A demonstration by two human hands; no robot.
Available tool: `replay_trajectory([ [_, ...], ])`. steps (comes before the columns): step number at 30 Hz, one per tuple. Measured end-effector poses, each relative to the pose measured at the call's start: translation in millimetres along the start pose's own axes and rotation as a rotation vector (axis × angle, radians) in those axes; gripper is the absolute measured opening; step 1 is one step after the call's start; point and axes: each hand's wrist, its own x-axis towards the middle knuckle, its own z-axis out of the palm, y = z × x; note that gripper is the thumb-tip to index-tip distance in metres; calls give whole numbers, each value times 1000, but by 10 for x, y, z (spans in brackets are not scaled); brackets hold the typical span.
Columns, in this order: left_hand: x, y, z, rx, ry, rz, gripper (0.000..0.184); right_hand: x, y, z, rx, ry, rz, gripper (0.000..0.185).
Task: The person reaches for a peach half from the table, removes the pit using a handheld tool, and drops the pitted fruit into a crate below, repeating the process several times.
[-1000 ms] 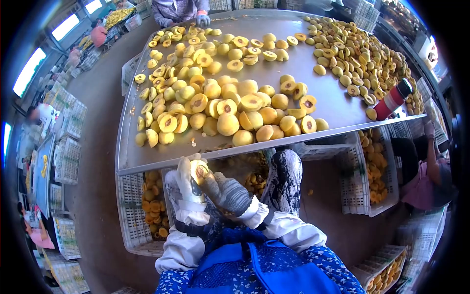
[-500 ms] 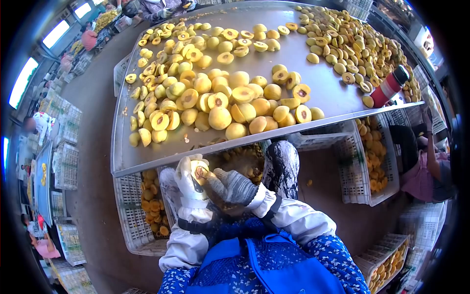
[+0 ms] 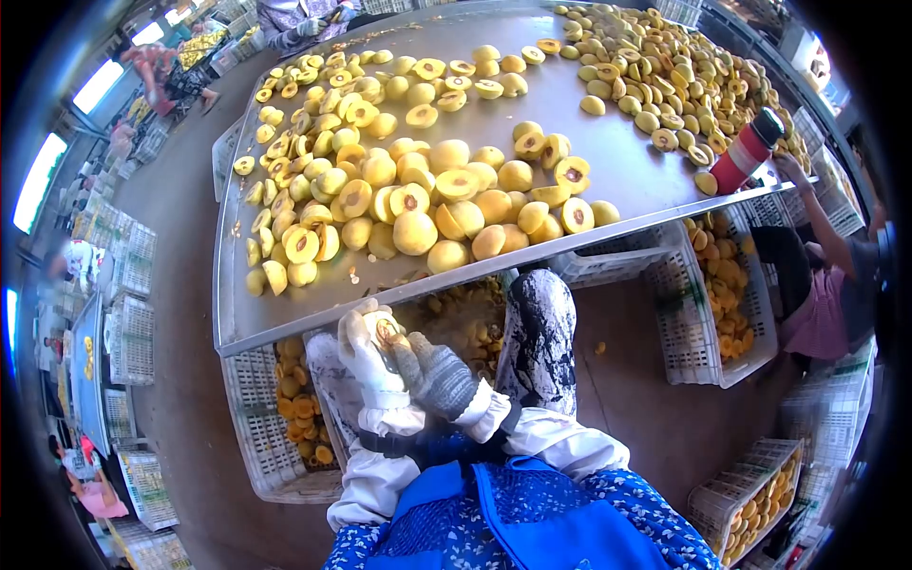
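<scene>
My left hand (image 3: 366,356), in a whitish glove, is closed round a halved yellow fruit (image 3: 388,331) with its cut side up, just below the table's front edge. Against that cut face press the fingers of my right hand (image 3: 437,377), in a grey striped glove. Whether my right fingers hold a small tool is hidden. Beyond my hands, a pile of whole and halved fruits (image 3: 414,233) lies on the metal table (image 3: 285,321).
A second fruit heap (image 3: 665,81) and a red bottle (image 3: 748,152) are on the table's right side. Crates of fruit stand below, at left (image 3: 256,418) and right (image 3: 689,332). Co-workers are at the far edge (image 3: 299,27) and at right (image 3: 819,313).
The view has shifted, so the table fruits appear farther left and higher. Both hands remain together at the fruit half, with the right fingers changing angle over it. The right co-worker's arm has risen toward the table corner.
</scene>
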Motion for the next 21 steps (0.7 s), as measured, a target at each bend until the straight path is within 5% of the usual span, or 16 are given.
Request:
replay_trajectory([
  [4,-10,0,48,30,10,105,33,-40,1,-65,-182,80,-260,37],
  [7,-30,33,32,91,5,46,33,-21,6,-101,-84,-50,-126,35],
  [14,-67,58,38,26,-147,11,40,-14,-13,-199,477,-26,-304,39],
  [15,-69,67,36,49,-179,1,41,-32,-130,-280,619,-60,-150,38],
  [17,-79,70,1,111,-249,-50,44,5,-148,-433,1108,-385,561,47],
  [19,-89,72,-51,183,-324,-136,47,-30,-99,-533,1188,-452,519,45],
  [21,-99,76,-48,77,-383,-211,44,-98,131,-242,1289,-273,517,37],
])
